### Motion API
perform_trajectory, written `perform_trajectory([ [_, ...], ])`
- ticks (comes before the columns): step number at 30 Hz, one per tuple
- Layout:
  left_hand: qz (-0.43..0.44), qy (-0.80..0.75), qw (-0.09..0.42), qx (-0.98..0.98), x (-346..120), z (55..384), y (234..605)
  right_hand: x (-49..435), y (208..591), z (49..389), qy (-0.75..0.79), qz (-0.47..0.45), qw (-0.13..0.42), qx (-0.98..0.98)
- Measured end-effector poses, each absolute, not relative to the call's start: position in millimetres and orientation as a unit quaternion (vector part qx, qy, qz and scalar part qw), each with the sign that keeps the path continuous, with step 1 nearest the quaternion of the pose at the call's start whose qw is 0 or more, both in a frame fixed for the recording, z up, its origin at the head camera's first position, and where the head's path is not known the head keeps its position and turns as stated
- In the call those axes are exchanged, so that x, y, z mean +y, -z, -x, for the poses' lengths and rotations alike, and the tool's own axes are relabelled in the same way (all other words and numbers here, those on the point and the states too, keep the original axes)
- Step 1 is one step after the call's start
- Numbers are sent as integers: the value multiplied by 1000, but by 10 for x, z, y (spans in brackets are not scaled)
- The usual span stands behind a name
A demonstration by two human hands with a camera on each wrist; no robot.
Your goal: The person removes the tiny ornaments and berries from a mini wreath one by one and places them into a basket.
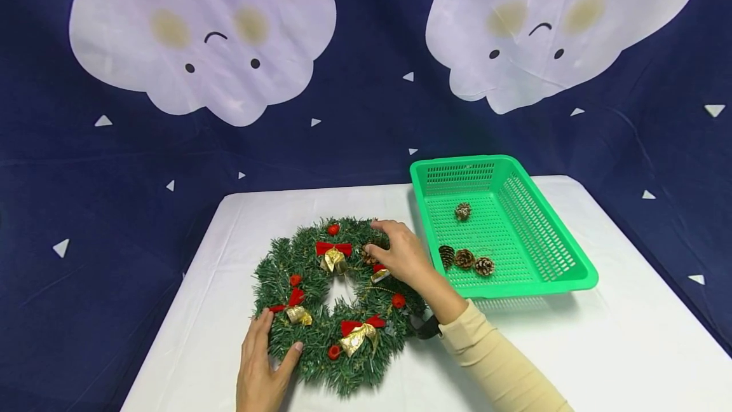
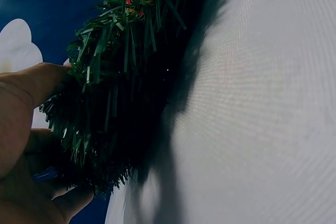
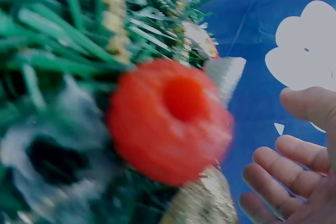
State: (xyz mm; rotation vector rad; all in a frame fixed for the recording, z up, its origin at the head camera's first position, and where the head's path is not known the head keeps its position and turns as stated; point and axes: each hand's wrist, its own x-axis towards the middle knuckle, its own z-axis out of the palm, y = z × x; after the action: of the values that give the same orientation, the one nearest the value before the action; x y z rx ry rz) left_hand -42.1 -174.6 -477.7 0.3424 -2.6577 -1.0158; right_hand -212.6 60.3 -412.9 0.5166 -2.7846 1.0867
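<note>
1. A green Christmas wreath [image 1: 323, 337] trimmed with red-and-gold bows [image 1: 334, 250] and red ball ornaments [image 1: 398, 300] lies on a white-covered table [image 1: 200, 329], left of a green plastic basket [image 1: 549, 287].
2. The left hand [image 1: 262, 361] rests against the wreath's near-left edge, thumb and fingers spread apart and only lightly bent around the rim.
3. The right hand [image 1: 405, 256], in a beige sleeve [image 1: 497, 361], is poised at the wreath's far-right side, its thumb and fingers well parted around no visible object. A brown pine cone [image 1: 366, 257] sits on the wreath by the thumb; whether they touch cannot be told.
4. Four loose pine cones [image 1: 464, 259] lie in the basket, three clustered near its left wall.
</note>
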Motion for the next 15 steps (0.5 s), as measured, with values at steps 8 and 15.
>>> perform_trajectory([
  [8, -116, 350, 143, -918, -1745, 421, 4781, 552, 4259, 2112, -336, -165, 67, -925],
  [15, -120, 354, 136, -918, -1743, 417, 4779, 550, 4337, 2119, -326, -173, 69, -927],
])
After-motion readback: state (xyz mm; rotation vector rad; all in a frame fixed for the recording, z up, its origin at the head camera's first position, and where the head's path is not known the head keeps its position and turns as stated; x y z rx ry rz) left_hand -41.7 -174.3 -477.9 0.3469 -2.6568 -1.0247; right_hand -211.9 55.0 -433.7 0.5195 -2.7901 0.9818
